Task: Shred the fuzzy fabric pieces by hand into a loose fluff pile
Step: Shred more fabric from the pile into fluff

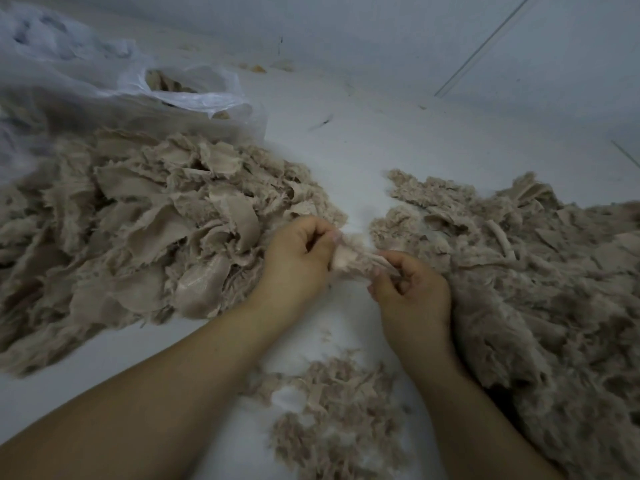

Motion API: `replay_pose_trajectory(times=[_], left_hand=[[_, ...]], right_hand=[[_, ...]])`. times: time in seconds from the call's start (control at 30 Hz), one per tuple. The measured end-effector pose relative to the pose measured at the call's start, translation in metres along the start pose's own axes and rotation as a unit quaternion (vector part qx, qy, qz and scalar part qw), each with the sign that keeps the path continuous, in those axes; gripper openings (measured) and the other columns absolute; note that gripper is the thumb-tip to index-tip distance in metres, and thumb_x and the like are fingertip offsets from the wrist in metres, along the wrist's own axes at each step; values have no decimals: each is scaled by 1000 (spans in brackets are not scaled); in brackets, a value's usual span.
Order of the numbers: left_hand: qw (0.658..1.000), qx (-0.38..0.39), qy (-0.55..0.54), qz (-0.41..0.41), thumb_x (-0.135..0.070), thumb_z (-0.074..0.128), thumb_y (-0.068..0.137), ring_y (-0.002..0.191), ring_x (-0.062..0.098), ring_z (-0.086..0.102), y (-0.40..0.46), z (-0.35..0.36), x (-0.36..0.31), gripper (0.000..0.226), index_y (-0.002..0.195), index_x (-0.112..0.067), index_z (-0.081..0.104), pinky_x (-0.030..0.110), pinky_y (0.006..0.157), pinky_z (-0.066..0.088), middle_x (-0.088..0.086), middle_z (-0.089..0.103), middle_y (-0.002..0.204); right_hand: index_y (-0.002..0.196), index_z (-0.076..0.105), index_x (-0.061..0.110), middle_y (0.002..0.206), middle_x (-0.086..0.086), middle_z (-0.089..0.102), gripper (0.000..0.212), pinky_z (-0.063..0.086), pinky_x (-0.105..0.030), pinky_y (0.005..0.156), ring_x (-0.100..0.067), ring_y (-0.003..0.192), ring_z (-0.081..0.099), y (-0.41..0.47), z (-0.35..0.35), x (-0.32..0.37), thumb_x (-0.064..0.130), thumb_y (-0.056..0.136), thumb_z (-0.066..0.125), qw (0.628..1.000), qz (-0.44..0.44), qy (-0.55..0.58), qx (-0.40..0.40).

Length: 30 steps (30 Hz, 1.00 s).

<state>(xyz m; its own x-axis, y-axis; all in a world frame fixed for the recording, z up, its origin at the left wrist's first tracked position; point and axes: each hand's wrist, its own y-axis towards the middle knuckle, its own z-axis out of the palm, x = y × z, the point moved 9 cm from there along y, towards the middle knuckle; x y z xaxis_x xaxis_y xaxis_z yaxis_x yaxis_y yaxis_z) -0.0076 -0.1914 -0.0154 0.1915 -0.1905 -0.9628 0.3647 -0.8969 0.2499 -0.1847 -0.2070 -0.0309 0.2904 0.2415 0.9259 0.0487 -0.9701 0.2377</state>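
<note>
- We see dim, flat, bluish light and only soft shadows, with no glare.
- We note wide-angle bending at the edges and smeared blur towards the corners.

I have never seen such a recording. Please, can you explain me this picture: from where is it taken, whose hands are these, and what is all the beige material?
There is one picture, taken by a camera worn on a person's head, looking down at their own bare hands. The left hand and right hand each pinch one fuzzy fabric piece between them, with fingers curled. On the pale surface lie a heap of fabric pieces at the left, a fluffier heap at the right, and small scraps near the forearms. A clear plastic bag lies behind.
</note>
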Motion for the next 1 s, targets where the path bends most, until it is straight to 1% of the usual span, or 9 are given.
replay_pose_trajectory(times=[0.07, 0.13, 0.27, 0.4, 0.5, 0.63, 0.77, 0.87, 1.0], left_hand=[[998, -24, -39, -38, -6, 54, 98, 39, 6, 35, 5, -6, 9, 23, 76, -3, 56, 21, 44, 30, -4, 45, 47], [994, -23, -76, -69, -6, 51, 99, 34, 6, 34, 7, -6, 15, 23, 76, -6, 53, 19, 41, 28, -4, 44, 43], [990, 63, -102, -81, -7, 51, 100, 29, 13, 39, -2, 14, 13, 17, 83, -5, 54, 16, 34, 30, 7, 49, 42], [976, 138, -140, -99, 0, 63, 90, 33, 16, 44, -11, 32, 12, 14, 99, -3, 52, 19, 33, 35, 12, 54, 55], [974, 150, -141, -93, 6, 66, 87, 32, 12, 42, -12, 35, 12, 18, 96, -3, 53, 17, 34, 33, 10, 56, 58], [979, 143, -118, -86, -8, 62, 94, 27, 16, 37, -7, 32, 17, 22, 80, 7, 53, 17, 34, 27, 19, 50, 53], [970, 128, -170, -118, -27, 49, 101, 26, 20, 35, -5, 29, 26, 38, 69, -7, 55, 16, 35, 24, 16, 47, 45], [951, 104, -242, -162, -29, 47, 102, 28, 20, 39, -1, 24, 34, 38, 69, -10, 56, 17, 33, 25, 9, 47, 49], [949, 197, -209, -131, -38, 60, 93, 27, 20, 40, -5, 35, 24, 48, 86, 10, 55, 17, 32, 27, 17, 50, 52]], right_hand=[[81, 69, 38, 65, -4, 65, 34, 44, -31, 45, -19, 48, 52, 1, -5, -5, 8, 92, 56, 1000, 14, 2, -24], [83, 68, 42, 67, -1, 67, 39, 48, -29, 45, -15, 53, 59, 1, -8, -9, 6, 91, 56, 998, 38, 6, -41], [117, 68, 32, 117, 11, 66, 45, 58, -29, 76, -7, 97, 67, -2, 2, -1, 18, 75, 59, 999, 21, -32, -1], [84, 70, 21, 62, 6, 64, 7, 48, -23, 52, -7, 55, 59, -5, 12, 7, 26, 89, 68, 996, 8, 73, 46], [88, 68, 8, 63, 3, 68, 13, 51, -23, 54, -7, 56, 63, -3, 10, 3, 20, 90, 69, 993, 29, 110, 36], [80, 69, 12, 61, 0, 69, 12, 52, -19, 52, -7, 53, 61, -3, 8, 6, 10, 91, 67, 992, 26, 120, 26], [78, 68, 12, 59, 0, 65, 16, 48, -18, 50, -4, 50, 56, -4, 9, 6, 8, 93, 64, 993, 22, 111, 26], [77, 66, 12, 60, -6, 65, 18, 45, -17, 49, -4, 48, 54, -4, 7, 6, 8, 94, 62, 992, 27, 121, 18], [75, 65, 13, 53, 2, 61, 20, 45, -17, 48, -5, 47, 54, -4, 8, 5, 7, 94, 62, 991, 28, 128, 19]])
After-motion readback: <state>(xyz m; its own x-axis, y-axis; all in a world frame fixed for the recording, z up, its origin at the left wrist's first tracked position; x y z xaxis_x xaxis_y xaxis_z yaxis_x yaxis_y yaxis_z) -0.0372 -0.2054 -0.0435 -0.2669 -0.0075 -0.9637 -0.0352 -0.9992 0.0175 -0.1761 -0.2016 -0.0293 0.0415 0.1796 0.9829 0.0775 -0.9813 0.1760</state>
